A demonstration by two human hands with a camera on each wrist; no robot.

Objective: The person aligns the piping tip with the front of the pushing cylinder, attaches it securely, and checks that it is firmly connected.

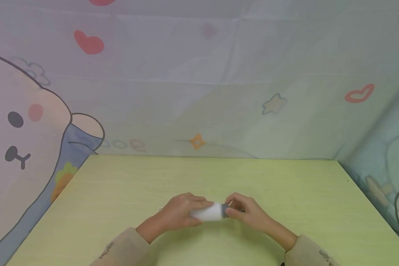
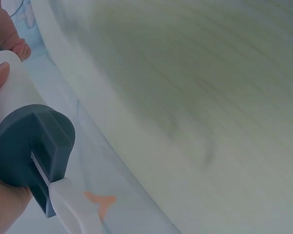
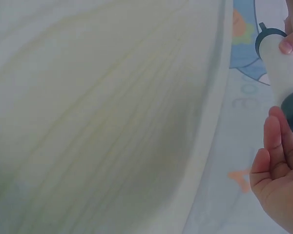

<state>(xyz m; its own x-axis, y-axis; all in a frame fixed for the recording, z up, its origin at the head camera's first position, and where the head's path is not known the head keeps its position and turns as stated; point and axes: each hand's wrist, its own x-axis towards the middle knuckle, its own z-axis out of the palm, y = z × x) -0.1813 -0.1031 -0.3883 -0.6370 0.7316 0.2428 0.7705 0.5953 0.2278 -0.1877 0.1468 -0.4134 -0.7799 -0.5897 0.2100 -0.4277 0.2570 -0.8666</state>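
Note:
My left hand (image 1: 181, 212) holds a white cylinder (image 1: 209, 213) lengthwise above the table, its thumb and fingers around the body. At the cylinder's right end is a dark grey-green cap (image 1: 225, 211), pinched between the thumb and fingers of my right hand (image 1: 247, 211). The left wrist view shows another dark cap (image 2: 10, 146) on the opposite end, with a slotted bracket (image 2: 53, 141) and a white strip-like piece (image 2: 75, 207) sticking out of it. Part of the right end lies hidden behind the right fingers. The cylinder's exact kind cannot be told.
A pale yellow-green table (image 1: 119, 184) spreads beneath both hands. Behind it hangs a printed cloth (image 1: 186, 92) with hearts, stars and a cartoon animal. A dark cable-like curve (image 1: 397, 207) shows at the far right.

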